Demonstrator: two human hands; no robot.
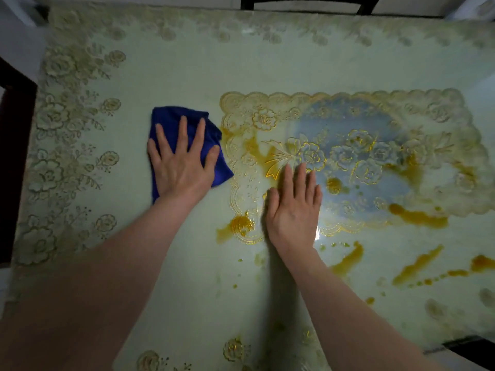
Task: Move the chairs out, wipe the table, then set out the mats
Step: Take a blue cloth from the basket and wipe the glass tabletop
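Two bare forearms reach in from the near edge, over a desk (187,62) covered in a pale green floral cloth. Her left hand (182,162) lies flat with fingers spread, pressing a folded blue cloth (171,116) onto the surface just left of the one mat (375,156) in view — a translucent, gold-edged piece lying in the right half of the desk. Her right hand (293,207) is also open, fingers straight and close together, its palm resting on the mat's near-left part; it grips nothing. Amber spills (417,218) streak the mat and the desk nearer the camera on the right, with another blotch by the mat's near-left corner. A dark chair back (308,2) shows beyond the far edge, and more dark furniture at the left edge and the near right corner.

I'd judge the wiping is under way, with most of the mess left. To do it well, she should keep the mat pinned with the right hand, sweep the cloth rightward in overlapping passes, and refold to a clean face — otherwise the sticky liquid just smears.
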